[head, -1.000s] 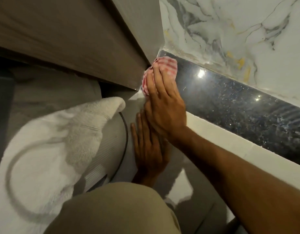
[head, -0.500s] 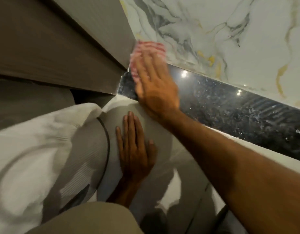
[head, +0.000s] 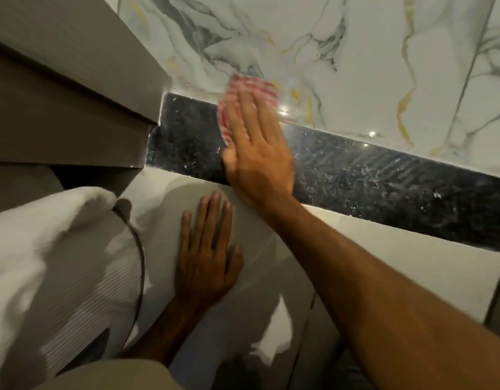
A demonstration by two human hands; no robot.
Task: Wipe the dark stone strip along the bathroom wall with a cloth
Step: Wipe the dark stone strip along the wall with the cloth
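A: Starting at the left of the dark stone strip (head: 355, 178), what was there?

B: A white towel (head: 32, 263) lay well to the lower left of the strip, with a thin dark cord (head: 140, 257) curving down beside it. Above the towel, a grey cabinet panel (head: 68, 108) met the strip's left end.

A: And the left hand (head: 206, 263)?

B: It lay flat below the strip, on the pale tile (head: 398, 254), fingers (head: 212, 218) straight and close together, pointing up toward the strip but stopping short of it. It held nothing.

A: Then the cloth?

B: The red-and-white checked cloth (head: 229, 114) sat at the strip's upper edge, a little way in from its left end, partly on the strip and partly on the veined marble wall (head: 355, 66) above. The right hand (head: 257, 159) lay palm-down over it, fingers (head: 254, 114) stretched out and slightly spread, pressing the cloth flat rather than gripping it. The cloth showed past the fingertips at the top and along the left side of the fingers; the rest was hidden under the hand. Both were blurred.

A: And further right?

B: The strip ran on down to the right, speckled and streaked with pale smears, with small bright light reflections near its upper edge. The right forearm (head: 384, 291) crossed it from the lower right.
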